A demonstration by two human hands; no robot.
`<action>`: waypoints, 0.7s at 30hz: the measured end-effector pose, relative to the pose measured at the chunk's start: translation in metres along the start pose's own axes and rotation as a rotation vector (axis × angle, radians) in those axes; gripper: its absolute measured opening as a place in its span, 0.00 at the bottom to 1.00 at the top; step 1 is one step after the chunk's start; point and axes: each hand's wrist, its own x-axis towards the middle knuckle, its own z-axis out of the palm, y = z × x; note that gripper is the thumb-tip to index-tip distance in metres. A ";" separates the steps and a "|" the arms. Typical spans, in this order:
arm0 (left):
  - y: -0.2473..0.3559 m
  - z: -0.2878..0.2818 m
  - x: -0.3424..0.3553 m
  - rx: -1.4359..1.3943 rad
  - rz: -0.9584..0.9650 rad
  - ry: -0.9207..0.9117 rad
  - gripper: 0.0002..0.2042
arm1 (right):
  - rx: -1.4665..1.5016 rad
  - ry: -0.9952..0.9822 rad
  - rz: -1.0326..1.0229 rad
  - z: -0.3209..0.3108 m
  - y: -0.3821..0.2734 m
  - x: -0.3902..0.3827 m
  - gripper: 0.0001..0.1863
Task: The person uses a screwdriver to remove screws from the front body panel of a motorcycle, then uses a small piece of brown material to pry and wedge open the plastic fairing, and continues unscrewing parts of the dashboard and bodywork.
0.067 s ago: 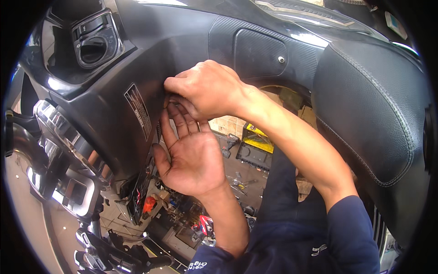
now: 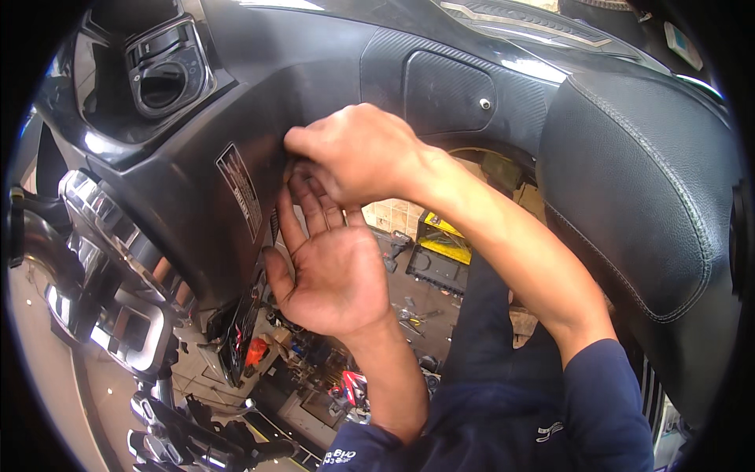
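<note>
Black panel: the vehicle's dark body panel (image 2: 185,200) stands left of both hands, its inner edge just beside the fingertips.
Right hand: above the left hand, this hand (image 2: 366,153) is curled, back upward, knuckles up against the panel; whether its hidden fingertips grip anything, I cannot tell.
Left hand: the palm of this hand (image 2: 338,275) faces up, fingers extended and slightly parted, their tips running beneath the right hand; the thumb (image 2: 278,275) stands apart, near the panel's lower edge.
Label: a dark sticker (image 2: 237,189) with a pale border lies on the panel, left of the fingers.
Knob: a round black knob (image 2: 163,85) sits upper left, well apart from the hands.
Cover: a textured hatch (image 2: 448,90) with a small lock (image 2: 484,104) lies beyond the right hand.
Seat: black, stitched seat (image 2: 637,181) at right.
</note>
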 end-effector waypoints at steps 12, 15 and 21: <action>-0.007 0.008 0.002 -0.243 0.028 0.122 0.26 | 0.328 0.406 0.308 -0.034 -0.001 -0.075 0.06; -0.009 -0.007 0.013 -0.024 0.115 0.110 0.21 | 0.866 0.340 0.487 -0.036 -0.016 -0.095 0.08; -0.002 -0.029 0.025 0.277 0.134 0.036 0.15 | 1.105 0.189 0.603 -0.021 -0.036 -0.109 0.04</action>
